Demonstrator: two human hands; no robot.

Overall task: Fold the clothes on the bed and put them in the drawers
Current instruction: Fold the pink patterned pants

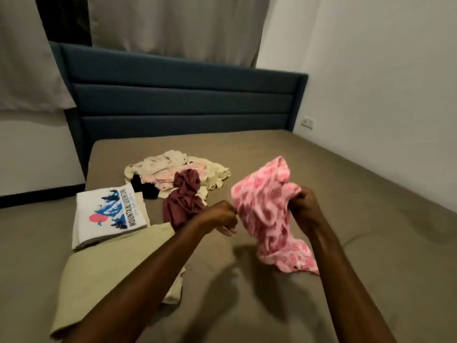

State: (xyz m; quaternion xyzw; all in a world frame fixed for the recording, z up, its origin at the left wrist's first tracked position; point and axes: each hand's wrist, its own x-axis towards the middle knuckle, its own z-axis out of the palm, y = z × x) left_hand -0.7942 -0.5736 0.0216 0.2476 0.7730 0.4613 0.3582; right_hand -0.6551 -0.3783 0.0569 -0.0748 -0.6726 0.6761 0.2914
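A pink patterned garment (265, 214) hangs crumpled above the bed (321, 305), blurred by motion. My right hand (303, 205) grips its right side. My left hand (221, 217) pinches its left edge. To the left lies a maroon garment (184, 203), bunched up. Behind it sits an unfolded pile of cream, pale pink and black clothes (173, 169). A folded white T-shirt with a mountain print (110, 215) lies at the left on a cream piece. A folded beige garment (111, 280) lies nearer, partly under my left forearm.
The bed has a brown sheet and a blue padded headboard (185, 100) at the far end. Curtains (173, 26) hang behind it. A white wall with a socket (307, 123) runs along the bed's right side. No drawers are in view.
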